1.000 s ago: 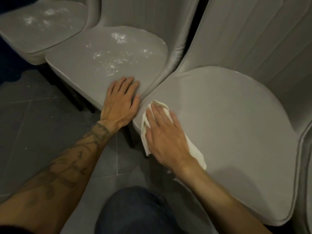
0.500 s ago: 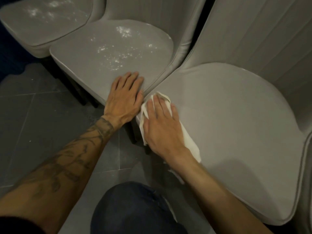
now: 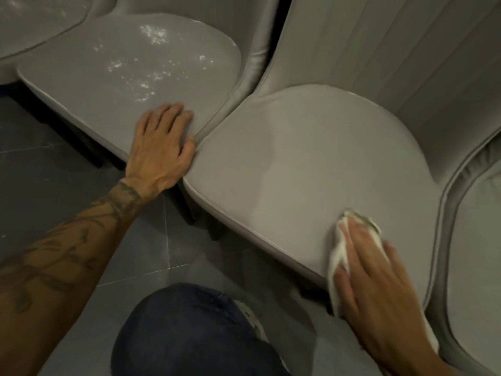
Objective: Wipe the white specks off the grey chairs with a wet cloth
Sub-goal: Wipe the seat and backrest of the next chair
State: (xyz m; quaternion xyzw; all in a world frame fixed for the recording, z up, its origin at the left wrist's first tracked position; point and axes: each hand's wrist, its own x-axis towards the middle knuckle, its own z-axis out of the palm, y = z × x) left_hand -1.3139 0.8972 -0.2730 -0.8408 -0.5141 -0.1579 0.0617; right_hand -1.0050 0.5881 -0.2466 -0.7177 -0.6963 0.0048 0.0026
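Note:
Grey padded chairs stand side by side. The middle chair's seat (image 3: 311,164) shows no specks. Pressed flat on its front right part lies a white cloth (image 3: 339,253), under my right hand (image 3: 371,270). The chair to its left (image 3: 89,85) carries white specks (image 3: 146,69) scattered over its seat. My left hand (image 3: 161,147) rests palm down on that seat's near right corner, fingers spread, holding nothing.
A third seat (image 3: 29,20) with faint specks lies at the top left, and a fourth seat (image 3: 477,240) at the right edge. Dark chair legs (image 3: 189,210) stand on the grey tiled floor (image 3: 54,169). My jeans-clad knee (image 3: 195,335) is at the bottom centre.
My right hand has slid the cloth from the seat's front left corner across to its front right part. The left hand has stayed on the neighbouring seat. The view has shifted.

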